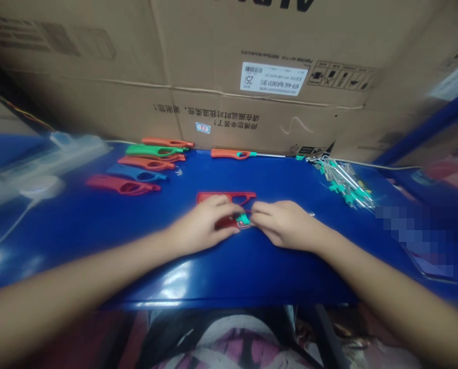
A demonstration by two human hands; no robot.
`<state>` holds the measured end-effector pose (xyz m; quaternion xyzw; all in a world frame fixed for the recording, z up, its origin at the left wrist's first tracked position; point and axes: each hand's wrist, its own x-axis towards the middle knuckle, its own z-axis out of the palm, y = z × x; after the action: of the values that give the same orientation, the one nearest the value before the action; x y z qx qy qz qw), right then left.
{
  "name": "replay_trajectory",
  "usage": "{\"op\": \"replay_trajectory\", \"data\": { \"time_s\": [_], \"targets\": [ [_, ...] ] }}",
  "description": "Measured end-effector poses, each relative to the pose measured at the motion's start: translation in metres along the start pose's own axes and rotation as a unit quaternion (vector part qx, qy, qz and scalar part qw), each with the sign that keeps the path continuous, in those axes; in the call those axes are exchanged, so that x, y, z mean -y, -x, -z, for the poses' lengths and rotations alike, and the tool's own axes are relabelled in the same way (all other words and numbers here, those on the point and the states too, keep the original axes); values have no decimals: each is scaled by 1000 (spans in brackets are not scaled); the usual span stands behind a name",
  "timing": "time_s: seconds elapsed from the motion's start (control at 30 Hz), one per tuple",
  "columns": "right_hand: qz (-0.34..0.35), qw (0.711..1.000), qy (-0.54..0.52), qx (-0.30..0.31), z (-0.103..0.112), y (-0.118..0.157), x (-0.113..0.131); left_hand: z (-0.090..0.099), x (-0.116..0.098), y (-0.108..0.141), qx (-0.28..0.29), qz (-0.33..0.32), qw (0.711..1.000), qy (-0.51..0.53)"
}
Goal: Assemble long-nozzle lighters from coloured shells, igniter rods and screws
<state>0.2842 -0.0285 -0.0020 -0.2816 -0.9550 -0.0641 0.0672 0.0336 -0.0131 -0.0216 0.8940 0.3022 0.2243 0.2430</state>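
Note:
My left hand [205, 225] curls its thumb and fingers around a red lighter shell half [225, 223]. A green trigger piece [243, 219] with a thin pale wire sits between my two hands, at the shell's right end. My right hand [282, 223] is closed in a pinch on the lighter nozzle assembly. The metal nozzle tip [312, 214] pokes out past that hand, while the rest of the tube is hidden by my fingers. Just behind my left hand lies another red lighter shell half [244, 198], with an oval trigger opening.
Orange, green, blue and red lighter shells [134, 174] lie at the back left of the blue table [136, 271]. An orange lighter [231, 154] with a metal tube rests at the back. Nozzle assemblies [346, 182] are piled at right. Cardboard boxes [213, 66] stand behind.

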Motion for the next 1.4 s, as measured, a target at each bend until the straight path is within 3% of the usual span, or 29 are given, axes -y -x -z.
{"op": "replay_trajectory", "data": {
  "time_s": [0.27,0.47,0.87,1.4],
  "targets": [
    [-5,1000,2,17,1,0,0,3,-2,1,42,-68,990,-116],
    [-26,997,-76,11,8,3,0,5,-6,0,47,-85,980,-172],
    [-32,993,-109,24,10,5,-6,3,3,1,23,-47,999,-15],
    [-25,991,-131,20,9,5,-7,0,5,1,-6,-45,999,20]
  ]
}}
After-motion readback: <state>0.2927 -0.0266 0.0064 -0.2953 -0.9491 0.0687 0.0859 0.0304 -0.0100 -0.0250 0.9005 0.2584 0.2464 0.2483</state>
